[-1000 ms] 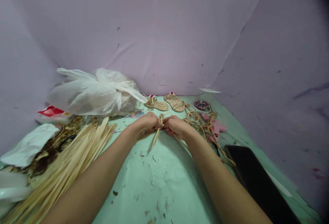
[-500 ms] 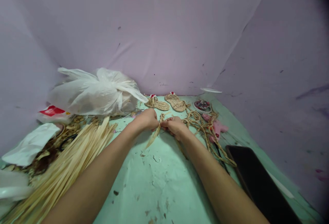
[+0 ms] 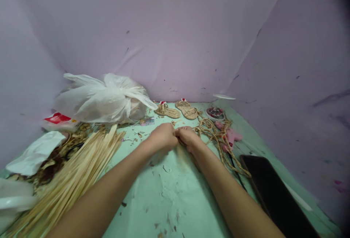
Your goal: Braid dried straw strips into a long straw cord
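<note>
My left hand [image 3: 164,136] and my right hand [image 3: 187,135] meet over the middle of the table, knuckles almost touching. Both are closed on pale, dried plant-fibre strands [image 3: 181,154], which hang blurred below them. A small twisted tip of the braid [image 3: 173,123] pokes out just above the fingers; the rest of it is hidden. Behind the hands lie two small woven sandals, a left one [image 3: 171,112] and a right one [image 3: 188,111], each with red and white trim. Beside my right hand lies a tangle of twisted fibre cord [image 3: 209,130].
Loose fibre strips [image 3: 73,172] lie along the left, near a tied white plastic bag [image 3: 106,101] and a white cloth or paper [image 3: 34,154]. On the right are a pink glue gun [image 3: 232,137], a small dish of beads [image 3: 215,113] and a dark phone-like slab [image 3: 276,194].
My left hand has moved right and slightly down, up against my right hand. The strand end that hung toward the left is now blurred beneath the hands, and the braid is more covered.
</note>
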Demonstrator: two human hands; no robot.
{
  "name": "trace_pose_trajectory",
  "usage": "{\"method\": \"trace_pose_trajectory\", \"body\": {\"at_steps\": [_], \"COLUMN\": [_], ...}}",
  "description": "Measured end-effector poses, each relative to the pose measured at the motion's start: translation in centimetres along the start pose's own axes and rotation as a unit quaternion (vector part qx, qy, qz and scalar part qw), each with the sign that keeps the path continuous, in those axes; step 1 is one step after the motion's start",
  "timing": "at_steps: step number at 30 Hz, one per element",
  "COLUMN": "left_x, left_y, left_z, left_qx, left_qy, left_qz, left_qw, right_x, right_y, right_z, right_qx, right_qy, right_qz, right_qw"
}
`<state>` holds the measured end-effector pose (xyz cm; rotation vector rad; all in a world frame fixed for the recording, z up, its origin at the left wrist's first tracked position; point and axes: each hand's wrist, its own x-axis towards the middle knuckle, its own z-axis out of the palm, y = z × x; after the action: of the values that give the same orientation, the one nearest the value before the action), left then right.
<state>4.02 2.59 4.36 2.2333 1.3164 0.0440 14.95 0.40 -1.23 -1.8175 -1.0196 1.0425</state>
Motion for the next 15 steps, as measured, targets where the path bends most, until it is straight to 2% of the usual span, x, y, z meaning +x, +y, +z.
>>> {"method": "trace_pose_trajectory", "body": {"at_steps": [1,2,4,7,12,15], "left_x": [0.3,0.7,1.5,2.4,3.0,2.7], "left_y": [-0.4,-0.8,-1.5,-2.2,-2.6,-2.3], "left_z": [-0.7,-1.3,-1.8,-1.0,0.5,0.6], "left_qx": [-0.04,-0.082,-0.192,-0.335,-0.462,-0.485], "left_qy": [-0.008,0.017,0.026,-0.041,-0.166,-0.185], "left_qz": [-0.026,-0.059,-0.113,-0.158,-0.12,-0.112], "left_qw": [0.999,0.995,0.975,0.928,0.863,0.848], "right_x": [0.0,-0.1,-0.2,-0.3,-0.2,0.0], "right_y": [0.0,-0.1,-0.2,-0.3,-0.4,-0.2], "right_z": [-0.1,-0.2,-0.5,-0.8,-1.2,-1.4], "right_qx": [0.012,0.031,0.084,0.157,0.15,0.135], "right_qy": [-0.012,-0.024,-0.052,-0.095,-0.133,-0.143], "right_qz": [0.004,0.011,0.028,0.056,0.069,0.047], "right_qw": [1.0,0.999,0.995,0.981,0.977,0.979]}}
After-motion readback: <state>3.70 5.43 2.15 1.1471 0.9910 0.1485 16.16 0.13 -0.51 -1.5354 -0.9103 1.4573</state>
